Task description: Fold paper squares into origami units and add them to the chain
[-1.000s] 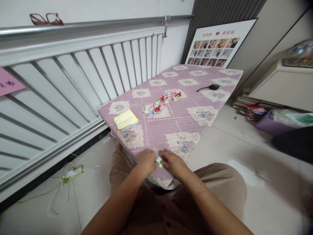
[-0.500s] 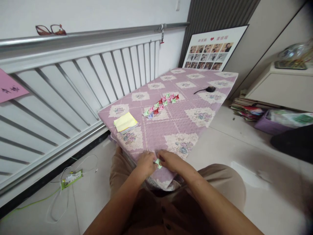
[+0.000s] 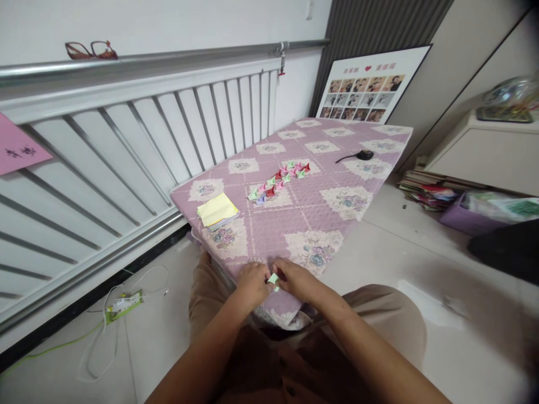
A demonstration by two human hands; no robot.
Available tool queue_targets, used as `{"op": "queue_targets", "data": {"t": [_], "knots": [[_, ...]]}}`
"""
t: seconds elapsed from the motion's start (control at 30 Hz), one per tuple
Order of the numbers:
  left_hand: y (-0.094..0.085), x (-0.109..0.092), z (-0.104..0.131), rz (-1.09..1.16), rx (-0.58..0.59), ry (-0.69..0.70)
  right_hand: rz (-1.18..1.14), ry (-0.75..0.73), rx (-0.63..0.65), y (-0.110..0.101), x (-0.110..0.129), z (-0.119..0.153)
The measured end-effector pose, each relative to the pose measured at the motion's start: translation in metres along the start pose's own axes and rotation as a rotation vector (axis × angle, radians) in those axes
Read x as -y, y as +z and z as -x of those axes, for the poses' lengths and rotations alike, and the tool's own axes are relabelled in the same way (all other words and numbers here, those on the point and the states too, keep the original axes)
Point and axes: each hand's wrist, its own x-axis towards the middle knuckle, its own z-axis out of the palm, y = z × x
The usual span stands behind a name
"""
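Observation: my left hand and right hand meet over the near end of the cloth-covered worktop, with a small piece of light green paper between them. Both hands are narrow, fingers curled in, fingertips pinching the paper from either side; the right fingertips hide part of it. Change against the frame one second earlier: the paper then showed as one slanted patch; now I see a diamond-like upper part, with a small green tip emerging below my right fingertips. Hand positions nearly the same; the whole view has shifted slightly. Farther up the worktop, the double row of small folded papers and the yellow-topped paper stack are unchanged, as is the black object with a thin tail. Orientation: one corner of the green paper points away from me, up the worktop, another toward my left fingertips. Its visible extent is longer away-to-near than across, the lower end slanting slightly to my right; with the fingers covering part, I cannot tell the true long axis. Fold details too small to read.
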Motion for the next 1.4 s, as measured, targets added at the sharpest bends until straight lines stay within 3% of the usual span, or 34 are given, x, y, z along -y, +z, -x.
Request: {"op": "queue_targets", "data": {"t": [0.37,0.53,0.67,1.0,1.2,1.4], "knots": [[0.002,-0.002,0.012,0.063,-0.075,0.061,0.034,-0.144,-0.048,0.002,0.004,0.006],[0.003,0.004,0.013,-0.199,-0.259,0.225,0.464,-0.242,-0.298,0.011,0.01,0.009],[0.011,0.008,0.015,-0.323,-0.234,0.277,0.586,-0.29,-0.337,0.023,0.008,0.014],[0.022,0.016,0.029,-0.089,-0.228,0.245,0.377,-0.275,-0.299,0.031,-0.004,0.019],[0.027,0.014,0.03,0.043,-0.304,0.095,0.197,-0.208,-0.281,0.028,-0.013,0.021],[0.026,0.011,0.027,0.069,-0.273,0.024,0.161,-0.095,-0.202,0.023,-0.009,0.016]]}}
